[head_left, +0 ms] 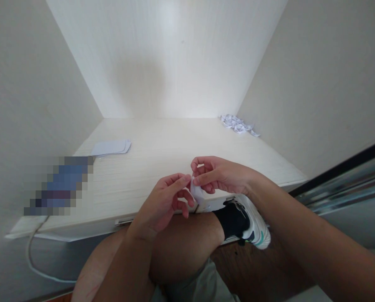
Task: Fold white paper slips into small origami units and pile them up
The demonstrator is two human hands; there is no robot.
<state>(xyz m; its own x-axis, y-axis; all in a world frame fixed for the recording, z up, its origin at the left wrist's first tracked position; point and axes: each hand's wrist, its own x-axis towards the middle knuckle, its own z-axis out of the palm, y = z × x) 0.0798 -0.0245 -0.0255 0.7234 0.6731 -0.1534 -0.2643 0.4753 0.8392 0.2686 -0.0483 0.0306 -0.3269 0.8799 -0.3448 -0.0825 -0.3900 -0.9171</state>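
Note:
A small folded piece of white paper (196, 192) hangs between my two hands, above the front edge of the white desktop. My left hand (170, 197) pinches its left side between thumb and forefinger, the other fingers loosely curled. From the right, my right hand (215, 174) grips the upper part of the paper with thumb and fingertips. Part of the paper is hidden behind the fingers. At the left of the desktop (156, 147) lies a short stack of white paper sheets (110, 147). A pile of folded or crumpled white papers (237, 124) sits in the far right corner.
A pixelated dark-blue object (64, 180) lies at the left front, with a white cable (30, 256) running down from it. White panels enclose the desktop on three sides. My crossed leg, with a black sock and white shoe (258, 222), is just below the front edge.

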